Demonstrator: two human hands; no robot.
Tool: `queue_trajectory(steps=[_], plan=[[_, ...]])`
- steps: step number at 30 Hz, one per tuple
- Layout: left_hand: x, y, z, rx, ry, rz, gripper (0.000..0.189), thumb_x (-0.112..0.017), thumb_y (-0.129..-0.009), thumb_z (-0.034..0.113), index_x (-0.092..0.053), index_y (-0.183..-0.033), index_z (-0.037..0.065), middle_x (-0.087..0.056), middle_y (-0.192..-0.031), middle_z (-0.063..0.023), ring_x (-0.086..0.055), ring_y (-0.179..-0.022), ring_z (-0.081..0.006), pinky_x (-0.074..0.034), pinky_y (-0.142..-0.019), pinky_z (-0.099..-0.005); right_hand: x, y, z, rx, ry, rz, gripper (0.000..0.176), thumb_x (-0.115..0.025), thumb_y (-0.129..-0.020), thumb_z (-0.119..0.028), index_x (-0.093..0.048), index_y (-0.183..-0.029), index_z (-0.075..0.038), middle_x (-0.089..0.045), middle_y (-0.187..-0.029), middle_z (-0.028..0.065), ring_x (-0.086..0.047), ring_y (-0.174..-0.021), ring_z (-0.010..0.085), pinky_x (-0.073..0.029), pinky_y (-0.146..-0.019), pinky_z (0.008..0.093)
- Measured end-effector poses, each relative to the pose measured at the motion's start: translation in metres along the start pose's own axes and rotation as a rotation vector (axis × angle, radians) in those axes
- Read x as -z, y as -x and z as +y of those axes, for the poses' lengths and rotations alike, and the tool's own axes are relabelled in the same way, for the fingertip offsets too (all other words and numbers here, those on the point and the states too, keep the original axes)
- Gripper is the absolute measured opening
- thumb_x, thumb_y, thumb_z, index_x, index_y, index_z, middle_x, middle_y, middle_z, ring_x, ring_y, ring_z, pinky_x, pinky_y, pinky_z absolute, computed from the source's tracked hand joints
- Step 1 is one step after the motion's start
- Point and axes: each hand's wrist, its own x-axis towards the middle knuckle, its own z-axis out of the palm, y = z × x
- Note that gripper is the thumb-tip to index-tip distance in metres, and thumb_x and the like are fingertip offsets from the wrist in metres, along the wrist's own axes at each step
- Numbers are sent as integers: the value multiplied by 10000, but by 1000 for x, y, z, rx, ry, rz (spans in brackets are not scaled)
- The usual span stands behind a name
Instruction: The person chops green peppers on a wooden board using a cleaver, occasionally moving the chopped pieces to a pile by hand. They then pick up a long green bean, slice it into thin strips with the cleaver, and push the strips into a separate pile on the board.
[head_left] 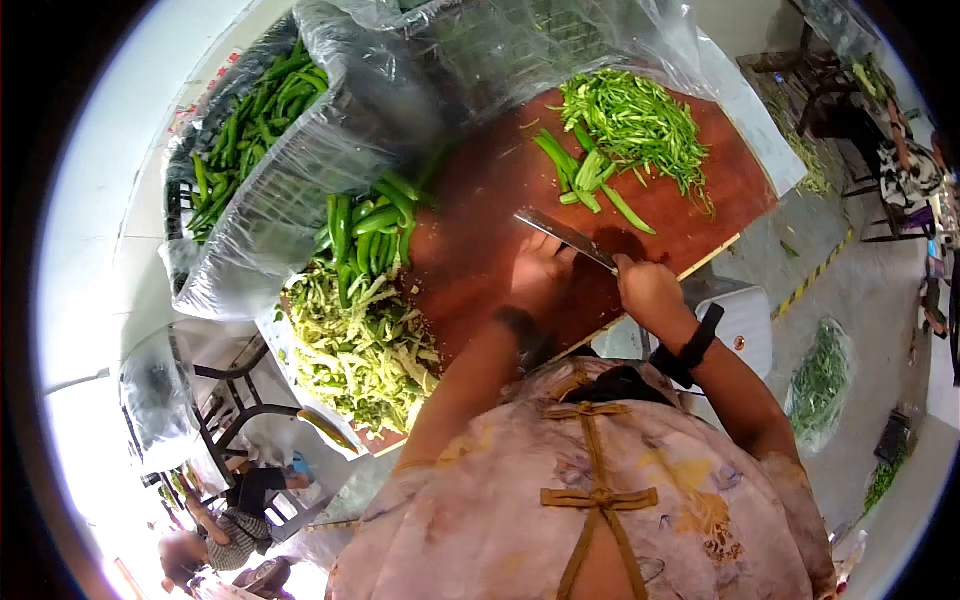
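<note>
My right hand (655, 297) is closed round the handle of a kitchen knife (566, 238), its blade pointing to the upper left over the reddish-brown cutting board (480, 230). Low over the board, my left hand (540, 272) has its fingers at the near side of the blade, partly spread; I see nothing held in them. Beyond the blade lie split green pepper pieces (588, 178) and a heap of thin green pepper strips (640, 125). Whole green peppers (370, 232) lie at the board's left, above a pile of pale pepper cores and seeds (360, 360).
A plastic-lined crate (270, 210) holding green peppers (262, 120) stands at the left; another lined crate (520, 45) is behind the board. On the floor at right lies a clear bag of greens (818, 385). A seated person (235, 535) is at lower left.
</note>
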Motion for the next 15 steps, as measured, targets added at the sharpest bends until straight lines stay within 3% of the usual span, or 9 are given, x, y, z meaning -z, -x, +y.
queue_trajectory(steps=[4,7,9,13,15], plan=[[0,-3,-2,45,85,-69,253,-599,-713,73,-681,-950,112,-604,-1023,-37,-557,-1003,-249,-466,-810,-388,-5,-14,-3,39,-45,46,250,-531,-838,-122,-587,-1065,-34,-625,-683,188,-624,-629,361,-494,-568,474],[5,-5,-7,-40,101,-3,261,-612,-700,62,-683,-946,116,-606,-1027,-33,-556,-1006,-244,-465,-806,-386,-19,-37,-8,85,-72,95,248,-533,-841,-120,-590,-1065,-29,-623,-684,190,-623,-640,363,-490,-575,480],[-5,-1,-14,-11,129,-103,279,-617,-691,58,-678,-956,119,-604,-1028,-28,-557,-1000,-244,-461,-808,-385,-21,-43,-10,99,-49,99,252,-539,-840,-121,-589,-1069,-27,-623,-686,193,-623,-650,367,-488,-583,485],[-13,-1,-15,-55,111,-22,286,-614,-681,54,-676,-952,122,-602,-1029,-25,-553,-1006,-240,-461,-801,-384,-14,-30,-5,130,-98,145,267,-549,-841,-136,-586,-1085,-34,-624,-693,191,-619,-653,369,-483,-595,485],[-11,3,-13,16,46,-156,283,-610,-685,58,-675,-952,126,-599,-1047,-27,-546,-1019,-243,-461,-805,-382,-4,-16,-5,85,-82,114,269,-549,-843,-142,-586,-1088,-37,-625,-695,190,-617,-649,370,-483,-597,482]])
